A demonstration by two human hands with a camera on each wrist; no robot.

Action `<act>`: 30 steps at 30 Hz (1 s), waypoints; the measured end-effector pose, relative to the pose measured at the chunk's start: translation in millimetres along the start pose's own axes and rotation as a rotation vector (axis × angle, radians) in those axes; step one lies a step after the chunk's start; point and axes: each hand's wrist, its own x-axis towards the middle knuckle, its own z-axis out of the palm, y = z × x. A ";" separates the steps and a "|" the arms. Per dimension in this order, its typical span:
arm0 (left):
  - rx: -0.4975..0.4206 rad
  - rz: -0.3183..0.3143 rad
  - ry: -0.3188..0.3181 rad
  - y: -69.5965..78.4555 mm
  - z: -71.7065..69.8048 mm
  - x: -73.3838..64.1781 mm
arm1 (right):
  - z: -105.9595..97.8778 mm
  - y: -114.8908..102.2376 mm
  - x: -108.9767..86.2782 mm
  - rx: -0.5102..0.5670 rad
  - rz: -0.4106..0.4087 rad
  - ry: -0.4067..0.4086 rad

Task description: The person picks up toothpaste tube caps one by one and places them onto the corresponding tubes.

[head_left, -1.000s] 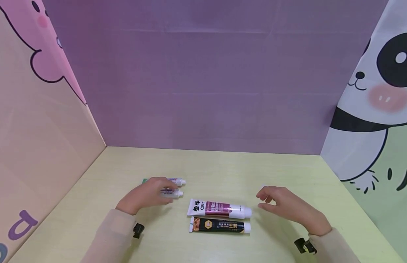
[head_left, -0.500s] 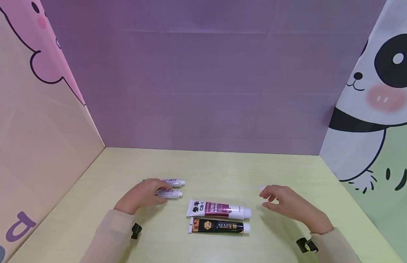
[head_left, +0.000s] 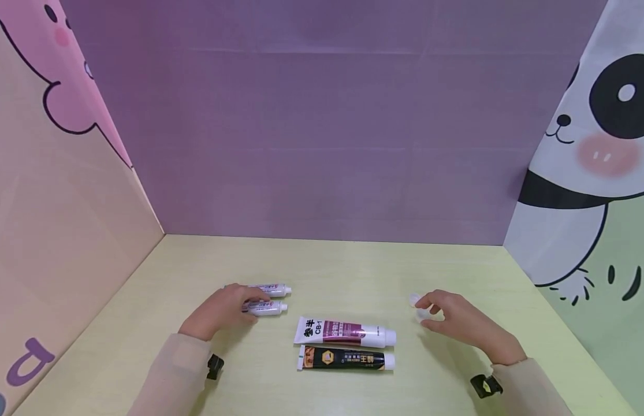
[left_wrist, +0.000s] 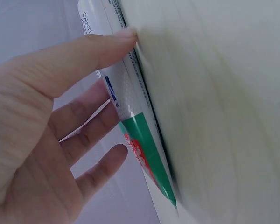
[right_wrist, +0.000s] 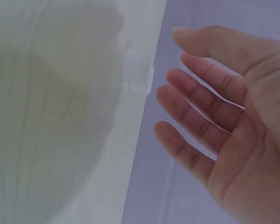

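Note:
My left hand [head_left: 225, 312] lies over two small white toothpaste tubes at the left of the table. Its thumb and fingers close about the nearer toothpaste tube [head_left: 271, 308], which shows a green and red tail end in the left wrist view. Behind it lies the farther small tube [head_left: 275, 289], partly hidden by the fingers. To the right, my right hand [head_left: 454, 320] hovers with loosely bent fingers, holding nothing. Two small white, cap-like round pieces [head_left: 422, 314] sit at its fingertips; in the right wrist view a white piece [right_wrist: 136, 67] stands apart from the fingers.
Between the hands lie a large white and purple toothpaste tube [head_left: 347, 332] and a black and gold tube [head_left: 345, 357], side by side, white caps to the right. A purple wall [head_left: 322, 144] closes off the table's [head_left: 353, 263] back; printed panels flank it.
My left hand has drawn back slightly left along the small tubes, which stay in place. My right hand has shifted slightly right, uncovering the white pieces.

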 end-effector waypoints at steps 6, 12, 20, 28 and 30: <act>-0.064 -0.051 -0.033 0.2 1.9 -0.7 | 3.5 7.8 0.2 0.006 0.036 -0.006; -0.053 -0.059 -0.029 0.5 2.2 -1.7 | 7.2 12.6 0.6 0.040 0.077 -0.034; -0.046 -0.041 -0.022 -0.4 1.1 -3.2 | 10.2 15.3 0.8 0.100 0.103 -0.057; -0.031 -0.005 -0.006 0.4 -3.4 -6.7 | 11.6 16.5 1.1 0.110 0.100 -0.071; -0.037 0.016 0.000 -0.9 -4.1 -6.4 | 11.7 16.9 1.4 0.107 0.094 -0.069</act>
